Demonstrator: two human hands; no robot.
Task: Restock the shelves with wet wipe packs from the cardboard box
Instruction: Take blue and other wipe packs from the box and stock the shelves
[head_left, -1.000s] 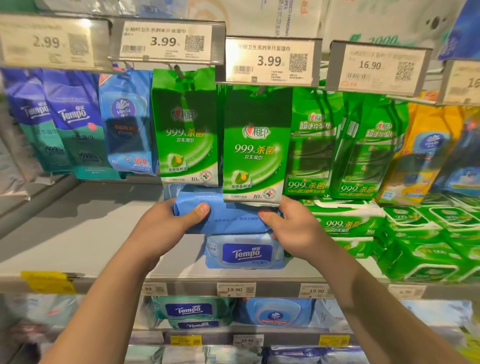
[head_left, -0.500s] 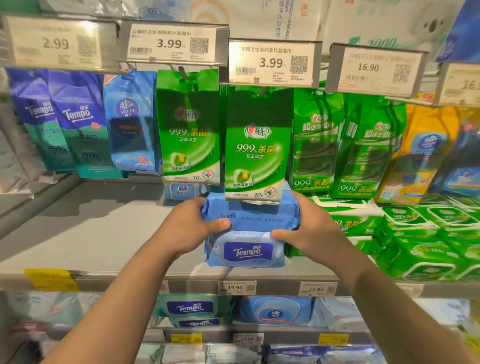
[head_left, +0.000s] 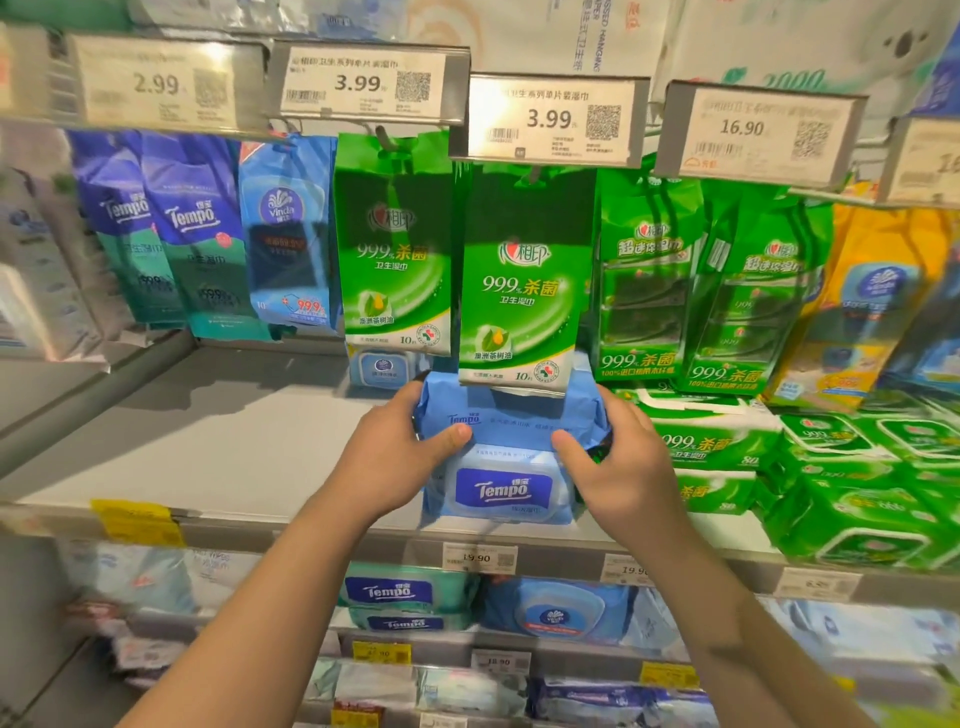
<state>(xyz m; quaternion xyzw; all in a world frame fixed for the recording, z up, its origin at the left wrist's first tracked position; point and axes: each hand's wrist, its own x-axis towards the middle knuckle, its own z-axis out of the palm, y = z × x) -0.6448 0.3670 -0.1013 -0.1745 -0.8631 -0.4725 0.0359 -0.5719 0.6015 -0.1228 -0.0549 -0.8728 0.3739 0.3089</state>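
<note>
Since half a second ago, both hands are sitting a little closer together on the upper blue pack, and the pack is lying squarer over the one below it.

Going from large to small: the grey shelf (head_left: 182, 447) is carrying the goods, and its left part is showing bare metal. To the right, stacked green wipe packs (head_left: 852, 499) are filling the shelf. Above, green hanging sachets (head_left: 522, 291) are dangling from hooks under the price tags (head_left: 550, 118), and the nearest sachet is overlapping the top edge of the blue pack.

In the middle, two blue Tempo packs are stacked near the front edge of the shelf. The lower Tempo pack (head_left: 501, 491) is showing its lid label to the camera. The upper Tempo pack (head_left: 511, 415) is lying on top of it, between the two hands.

The left hand (head_left: 387, 460) is gripping the left end of the upper pack: its thumb is pressing on the front face, while the other fingers are curling behind, out of sight. The right hand (head_left: 618, 470) is gripping the right end in the same way, thumb on the front, fingers wrapping around the side.
</note>
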